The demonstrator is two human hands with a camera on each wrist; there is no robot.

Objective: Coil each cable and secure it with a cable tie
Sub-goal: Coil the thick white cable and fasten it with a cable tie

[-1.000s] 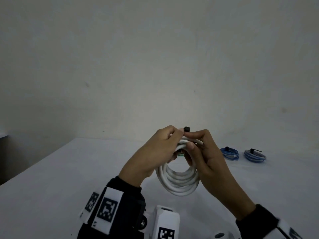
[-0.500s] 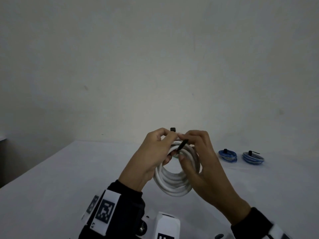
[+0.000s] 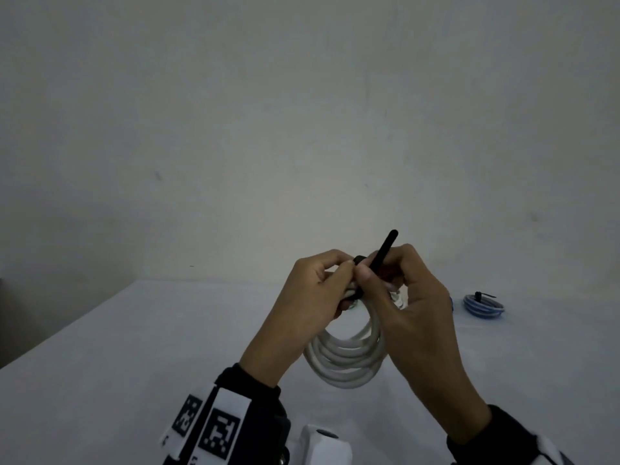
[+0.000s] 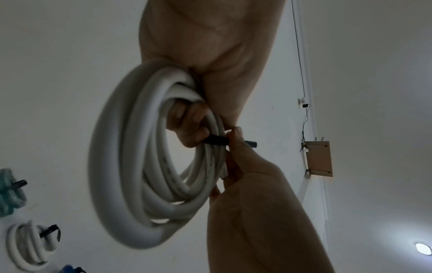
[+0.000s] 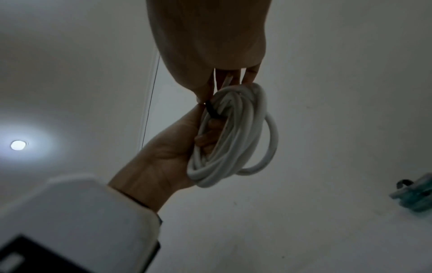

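A coiled white cable (image 3: 345, 364) hangs in the air above the white table (image 3: 134, 364), held between both hands. My left hand (image 3: 315, 297) grips the top of the coil (image 4: 149, 166), its fingers passing through the ring. A black cable tie (image 3: 382, 255) wraps the coil's top; its free tail sticks up and to the right. My right hand (image 3: 402, 297) pinches that tail close to the tie's head. In the right wrist view the black tie (image 5: 211, 109) crosses the white coil (image 5: 231, 136) beside the left hand's fingers.
A blue coil (image 3: 483, 305) with a black tie lies on the table at the right; part of another shows behind my right hand. The left wrist view shows a tied white coil (image 4: 30, 243) and a teal one (image 4: 9, 192). A wall stands behind the table.
The tie's tail, a short stub at my fingertips before, now sticks well up and to the right, in my right hand. The coil has stayed in my left hand.
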